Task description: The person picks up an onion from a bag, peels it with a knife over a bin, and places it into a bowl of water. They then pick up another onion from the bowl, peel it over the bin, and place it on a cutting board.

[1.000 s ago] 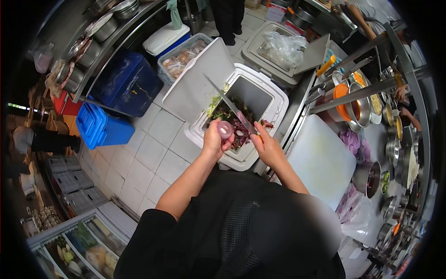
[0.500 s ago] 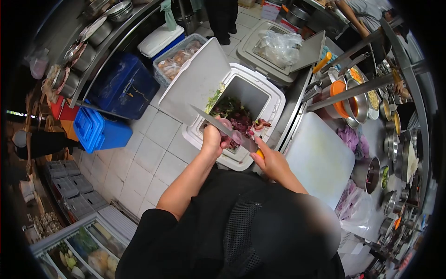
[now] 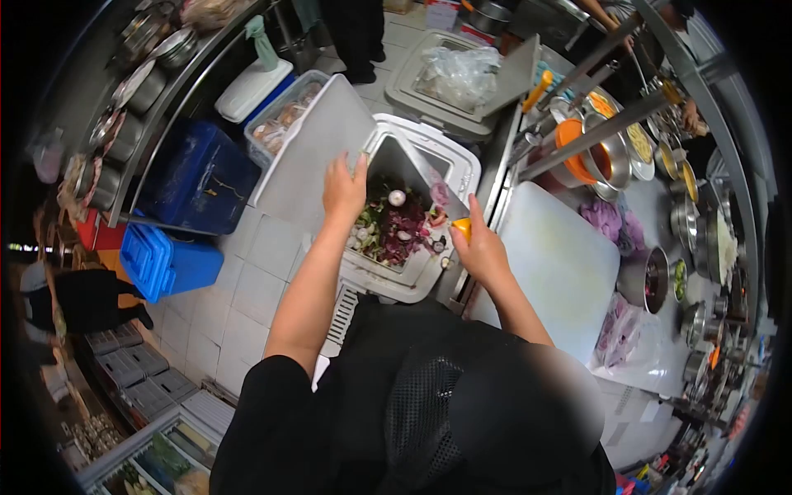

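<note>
My right hand [image 3: 483, 252] is wrapped round the yellow handle of a large knife [image 3: 417, 157], its blade slanting up and left over a grey-white bin [image 3: 474, 177]. A pinkish-purple slice of what looks like onion [image 3: 440, 195] shows beside the blade. To the left, my left hand [image 3: 344, 190] is empty with thumb and fingers apart, overlapping the bin's raised lid [image 3: 309, 157]. Inside the bin lie purple peels and leafy green scraps [image 3: 400, 227], with a round whitish piece [image 3: 397, 198] among them.
A white cutting board [image 3: 553, 256] lies on the counter to my right, near steel bowls [image 3: 643, 279] and bagged purple vegetables [image 3: 615, 330]. Blue containers [image 3: 169, 260] stand on the floor at left. A person in dark trousers [image 3: 355, 37] stands beyond the bin.
My left hand has let go of the purple onion pieces, opened and moved up and left toward the lid. The knife has swung away to the right. The view has shifted slightly.
</note>
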### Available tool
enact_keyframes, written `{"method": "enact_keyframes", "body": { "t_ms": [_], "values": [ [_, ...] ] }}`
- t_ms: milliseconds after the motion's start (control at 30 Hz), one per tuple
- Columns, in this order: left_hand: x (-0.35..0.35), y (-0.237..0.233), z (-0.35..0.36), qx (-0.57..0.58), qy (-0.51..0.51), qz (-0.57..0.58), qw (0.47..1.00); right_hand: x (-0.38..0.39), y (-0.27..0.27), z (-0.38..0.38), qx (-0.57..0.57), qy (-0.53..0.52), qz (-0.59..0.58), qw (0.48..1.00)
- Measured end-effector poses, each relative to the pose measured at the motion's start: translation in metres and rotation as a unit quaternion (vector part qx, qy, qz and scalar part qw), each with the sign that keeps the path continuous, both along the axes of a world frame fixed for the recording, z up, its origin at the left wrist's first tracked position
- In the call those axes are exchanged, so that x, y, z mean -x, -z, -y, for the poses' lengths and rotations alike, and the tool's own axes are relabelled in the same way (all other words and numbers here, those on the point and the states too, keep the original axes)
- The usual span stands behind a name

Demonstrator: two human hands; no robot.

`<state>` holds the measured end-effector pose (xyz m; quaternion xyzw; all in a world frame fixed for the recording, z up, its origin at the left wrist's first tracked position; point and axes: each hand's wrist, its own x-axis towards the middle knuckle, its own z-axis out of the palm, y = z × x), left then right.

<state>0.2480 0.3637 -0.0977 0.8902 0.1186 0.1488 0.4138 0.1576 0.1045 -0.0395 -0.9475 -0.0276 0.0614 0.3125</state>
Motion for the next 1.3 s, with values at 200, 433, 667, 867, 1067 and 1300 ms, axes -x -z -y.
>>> {"method": "enact_keyframes", "body": {
  "t_ms": [200,433,667,867,1067,1300],
  "values": [
    [0.045,-0.040,0.065,-0.247,0.303,0.078,0.917,0.011,0.002,-0.008,0.029,-0.030,-0.037,0.998],
    [-0.037,0.007,0.041,-0.298,0.197,-0.067,0.932,0.047,-0.014,0.015,0.086,-0.015,-0.051,0.995],
    [-0.084,0.042,0.002,-0.179,0.175,-0.072,0.966,0.129,-0.027,0.063,0.056,0.144,-0.076,0.985],
    [-0.075,0.049,0.021,-0.059,0.187,0.027,0.980,0.175,-0.022,0.095,0.035,0.282,-0.026,0.958],
    [-0.055,-0.021,0.088,-0.097,0.213,-0.072,0.970,0.169,0.002,0.153,0.048,0.228,0.034,0.972],
    [0.078,-0.129,0.329,0.115,0.526,0.122,0.834,0.180,0.007,0.218,0.014,0.153,0.252,0.955]
  ]
}}
